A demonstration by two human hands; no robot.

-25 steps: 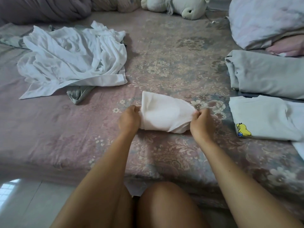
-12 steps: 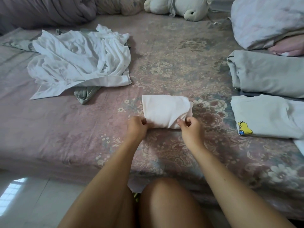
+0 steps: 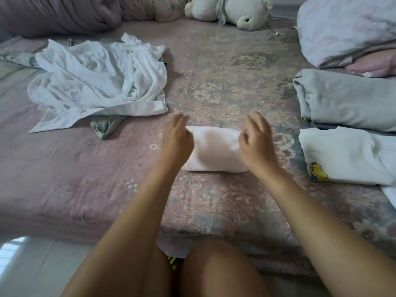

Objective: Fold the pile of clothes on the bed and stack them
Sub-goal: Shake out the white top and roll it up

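Observation:
A small folded white cloth (image 3: 215,150) lies on the floral bed sheet (image 3: 214,82) in front of me. My left hand (image 3: 176,139) hovers at its left edge with fingers straight and holds nothing. My right hand (image 3: 256,140) is at the cloth's right edge, fingers spread and relaxed, holding nothing. A crumpled pile of white clothes (image 3: 100,80) lies at the left, over a grey-green garment (image 3: 107,126). At the right sit a folded white shirt with a yellow cartoon print (image 3: 347,155) and a folded grey garment (image 3: 347,99).
A plush toy (image 3: 231,11) and a bunched quilt (image 3: 57,13) lie at the bed's far side. Pillows (image 3: 347,28) are stacked at the far right. The bed's near edge runs above my knees (image 3: 214,269), with tiled floor (image 3: 27,264) at the lower left.
Both hands let go of the cloth's near edge, opened, and moved forward to its sides. The small white cloth now lies folded flat on the sheet.

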